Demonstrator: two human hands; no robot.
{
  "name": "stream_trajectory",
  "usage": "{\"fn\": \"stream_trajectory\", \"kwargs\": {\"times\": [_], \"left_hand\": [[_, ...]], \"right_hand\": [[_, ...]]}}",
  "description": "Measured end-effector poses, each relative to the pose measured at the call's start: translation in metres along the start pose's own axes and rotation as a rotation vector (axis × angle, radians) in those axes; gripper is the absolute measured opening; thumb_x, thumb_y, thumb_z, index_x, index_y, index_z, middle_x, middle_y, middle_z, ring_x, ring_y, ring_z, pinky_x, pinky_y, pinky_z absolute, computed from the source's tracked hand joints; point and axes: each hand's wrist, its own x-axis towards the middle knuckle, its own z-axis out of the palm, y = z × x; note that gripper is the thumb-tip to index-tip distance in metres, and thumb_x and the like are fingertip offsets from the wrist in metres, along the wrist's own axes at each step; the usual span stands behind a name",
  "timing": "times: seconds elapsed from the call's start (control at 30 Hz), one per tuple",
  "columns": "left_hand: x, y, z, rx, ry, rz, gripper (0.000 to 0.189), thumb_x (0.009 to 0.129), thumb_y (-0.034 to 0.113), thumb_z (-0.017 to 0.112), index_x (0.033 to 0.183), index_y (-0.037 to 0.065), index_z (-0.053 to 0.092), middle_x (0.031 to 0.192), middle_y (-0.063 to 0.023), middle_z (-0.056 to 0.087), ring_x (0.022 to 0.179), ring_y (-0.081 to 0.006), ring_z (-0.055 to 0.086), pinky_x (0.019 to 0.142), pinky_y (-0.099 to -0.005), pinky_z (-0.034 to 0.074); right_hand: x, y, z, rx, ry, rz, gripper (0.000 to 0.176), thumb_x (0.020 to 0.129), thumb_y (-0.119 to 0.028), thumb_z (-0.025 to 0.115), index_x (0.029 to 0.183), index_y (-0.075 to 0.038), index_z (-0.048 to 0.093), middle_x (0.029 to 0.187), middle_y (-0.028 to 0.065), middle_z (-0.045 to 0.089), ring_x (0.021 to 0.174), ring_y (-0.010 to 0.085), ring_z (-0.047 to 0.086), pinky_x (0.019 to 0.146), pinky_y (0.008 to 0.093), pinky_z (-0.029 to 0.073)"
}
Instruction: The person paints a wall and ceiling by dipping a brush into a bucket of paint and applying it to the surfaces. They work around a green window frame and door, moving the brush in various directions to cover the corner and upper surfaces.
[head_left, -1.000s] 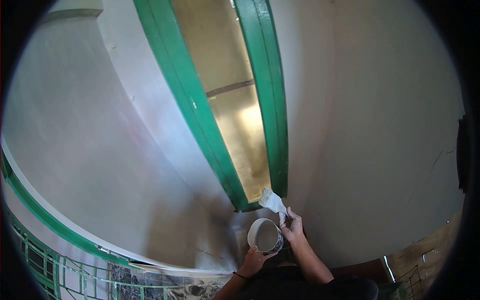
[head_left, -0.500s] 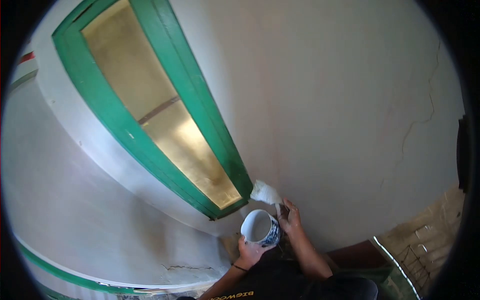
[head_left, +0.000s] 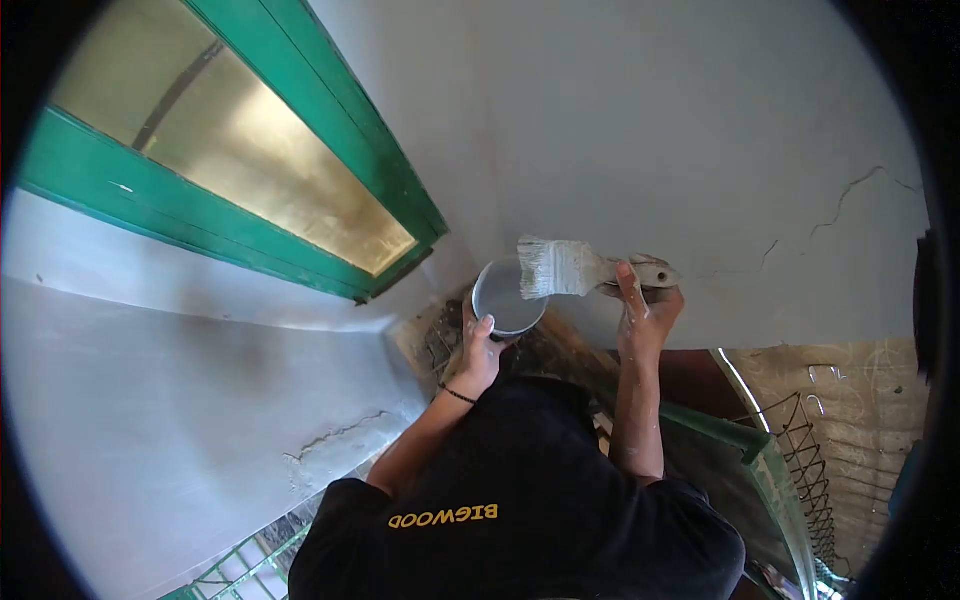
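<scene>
A wide brush point(head_left: 565, 268) with white-coated bristles is in my right hand point(head_left: 645, 310), whose fingers wrap round its handle. The bristles point left and overlap the right side of the cup's mouth. My left hand point(head_left: 478, 352) holds a round white cup point(head_left: 480, 300) by its side and underside, the thumb near the rim. Grayish liquid shows inside the cup. White smears mark the fingers of both hands. A dark bead band sits on the left wrist.
A green-framed window point(head_left: 400, 200) with gold-toned panes is at the upper left. Pale walls point(head_left: 640, 130) with cracks surround it. A green-edged dark panel point(head_left: 715, 470) and wire mesh point(head_left: 805, 470) stand at the lower right, with green bars point(head_left: 255, 570) at the lower left.
The view has tilted down, showing more of the black shirt. Both hands appear higher in the picture. The brush has come from above the cup, near the window corner, to the cup's mouth.
</scene>
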Motion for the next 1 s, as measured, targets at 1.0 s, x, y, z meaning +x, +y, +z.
{"fn": "stream_trajectory", "kwargs": {"times": [1.0], "left_hand": [[0.148,0.117,-0.009,0.318,-0.223,0.276,0.103,0.076,0.039,0.087,0.152,0.001,0.029,0.141,-0.0147,0.047,0.132,-0.0253,0.048,0.114,-0.0412,0.038]], "right_hand": [[0.045,0.060,0.171,-0.689,-0.065,-0.341,0.027,0.078,-0.013,0.087,0.090,0.001,0.067,0.074,0.0145,0.071,0.066,0.0300,0.072,0.062,0.0339,0.056]]}}
